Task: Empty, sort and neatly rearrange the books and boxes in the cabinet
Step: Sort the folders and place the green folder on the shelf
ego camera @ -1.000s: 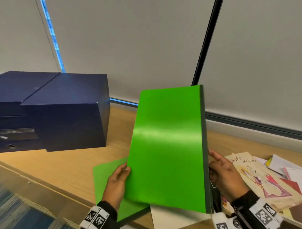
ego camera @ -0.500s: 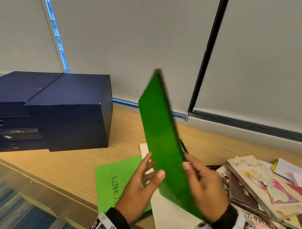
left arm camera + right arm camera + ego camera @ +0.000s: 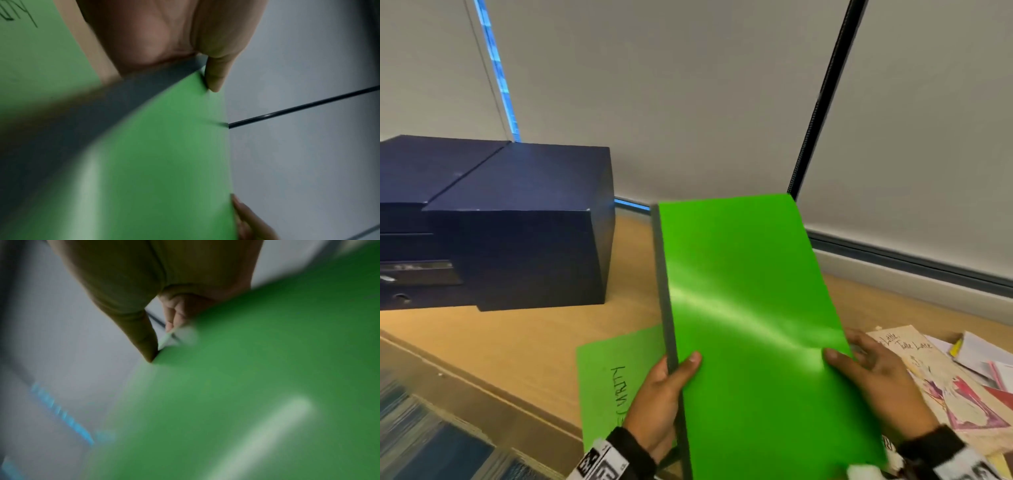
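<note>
A glossy bright green book (image 3: 753,325) with a grey spine is held tilted up over the wooden top. My left hand (image 3: 664,394) grips its grey spine edge low down, thumb on the cover and fingers behind. My right hand (image 3: 873,377) holds the opposite edge, thumb on the cover. In the left wrist view the green book (image 3: 156,162) fills the frame under my thumb. The right wrist view is blurred and shows the green book (image 3: 246,369) pinched at its edge. A flat green folder (image 3: 613,380) with handwriting lies under the book.
Two dark navy box files (image 3: 493,222) stand at the left on the wooden top (image 3: 500,342). A heap of books and papers (image 3: 945,373) lies at the right. Grey roller blinds (image 3: 688,85) close the back. A cabinet edge (image 3: 431,411) runs at lower left.
The green book was turned over: its spine went from the right side, through edge-on, to the left side. Both hands shifted their hold on its edges.
</note>
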Motion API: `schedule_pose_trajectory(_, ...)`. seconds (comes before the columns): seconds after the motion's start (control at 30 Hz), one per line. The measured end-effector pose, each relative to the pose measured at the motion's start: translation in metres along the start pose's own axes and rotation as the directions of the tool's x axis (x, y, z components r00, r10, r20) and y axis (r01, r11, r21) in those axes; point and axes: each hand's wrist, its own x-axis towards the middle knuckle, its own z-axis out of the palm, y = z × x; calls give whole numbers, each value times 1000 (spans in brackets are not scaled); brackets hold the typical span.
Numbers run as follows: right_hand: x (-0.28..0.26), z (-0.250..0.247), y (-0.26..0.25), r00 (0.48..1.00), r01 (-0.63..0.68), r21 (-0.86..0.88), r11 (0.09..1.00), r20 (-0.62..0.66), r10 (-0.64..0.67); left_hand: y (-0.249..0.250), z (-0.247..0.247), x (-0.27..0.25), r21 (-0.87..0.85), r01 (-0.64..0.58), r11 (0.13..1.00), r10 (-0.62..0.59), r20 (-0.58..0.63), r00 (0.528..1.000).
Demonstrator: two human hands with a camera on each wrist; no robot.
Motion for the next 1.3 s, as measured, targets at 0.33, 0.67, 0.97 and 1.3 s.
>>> schedule_pose_trajectory(0.33, -35, -61, 28, 972, -46, 22, 999, -229, 49, -56, -25, 35, 448, 319, 835, -227, -249, 942)
schedule_pose_trajectory(0.67, -39, -72, 44, 962, -59, 152, 987, -254, 97, -70, 2, 57, 394, 259, 882, -197, -191, 962)
schedule_pose_trajectory(0.97, -18, -60, 47, 945, -49, 28, 998, -321, 56, 70, -11, 21, 695, -264, 669, 450, -96, 888)
schedule_pose_trajectory(1.3, 28, 52, 83, 990, -125, -578, 806, -122, 66, 111, 15, -49, 781, -484, 396, 684, 101, 723)
